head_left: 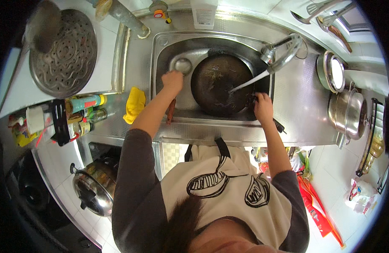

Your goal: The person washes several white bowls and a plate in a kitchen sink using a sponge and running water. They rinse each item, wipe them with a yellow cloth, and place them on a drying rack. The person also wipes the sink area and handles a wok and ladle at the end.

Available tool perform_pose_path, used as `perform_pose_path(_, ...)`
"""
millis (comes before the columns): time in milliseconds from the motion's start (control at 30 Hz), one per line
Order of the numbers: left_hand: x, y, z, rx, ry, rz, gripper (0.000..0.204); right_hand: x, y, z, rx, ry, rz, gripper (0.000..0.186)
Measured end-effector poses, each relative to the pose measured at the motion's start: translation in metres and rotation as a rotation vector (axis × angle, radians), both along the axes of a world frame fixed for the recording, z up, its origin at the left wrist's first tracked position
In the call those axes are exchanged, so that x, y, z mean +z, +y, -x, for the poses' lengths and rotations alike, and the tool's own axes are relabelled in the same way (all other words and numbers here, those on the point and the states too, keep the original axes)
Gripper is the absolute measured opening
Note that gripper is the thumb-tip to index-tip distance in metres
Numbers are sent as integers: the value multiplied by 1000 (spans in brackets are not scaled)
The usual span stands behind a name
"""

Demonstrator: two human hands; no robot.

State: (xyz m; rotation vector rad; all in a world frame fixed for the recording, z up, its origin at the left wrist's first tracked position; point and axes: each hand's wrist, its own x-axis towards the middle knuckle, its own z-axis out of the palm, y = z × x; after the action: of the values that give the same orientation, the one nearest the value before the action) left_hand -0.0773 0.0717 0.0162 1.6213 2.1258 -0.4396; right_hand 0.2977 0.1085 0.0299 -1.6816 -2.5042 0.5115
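Observation:
A dark wok sits in the metal sink, and water runs into it from the faucet. Closed at the wok's right edge is my right hand; a black handle end shows beyond my wrist. My left hand makes a fist on the sink's left side. From under that wrist a reddish wooden handle of a utensil points toward me. Just past the fist lies a round shiny metal piece; I cannot tell whether it is the utensil's bowl or the drain.
A yellow cloth lies left of the sink. Bottles stand further left, below a perforated round metal plate. Stainless pots stand at the right, with utensils hanging at the back right. A white container stands behind the sink.

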Motion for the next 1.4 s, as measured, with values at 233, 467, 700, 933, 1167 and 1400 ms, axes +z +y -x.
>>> perform_pose_path(233, -131, 149, -19, 472, -508, -84, 49, 12, -46, -40, -6, -178, -92, 43)
perform_pose_path(467, -175, 200, -53, 646, -509, 17, 73, 26, -54, -69, -49, -456, -76, 39)
perform_pose_path(700, -165, 174, -41, 466, -495, -325, 45, 30, -45, -66, -11, -444, 305, 22)
perform_pose_path(933, -61, 53, -13, 536, -592, -1139, 23, 45, -45, -74, -37, -171, 656, 36)
perform_pose_path(1167, -32, -11, 5, 643, -600, -1296, 22, 100, -39, -46, -418, 511, 1552, 24)
perform_pose_path(1400, 10, -18, -11, 682, -807, -1436, 21, 104, -46, -31, -449, 580, 1531, 17)
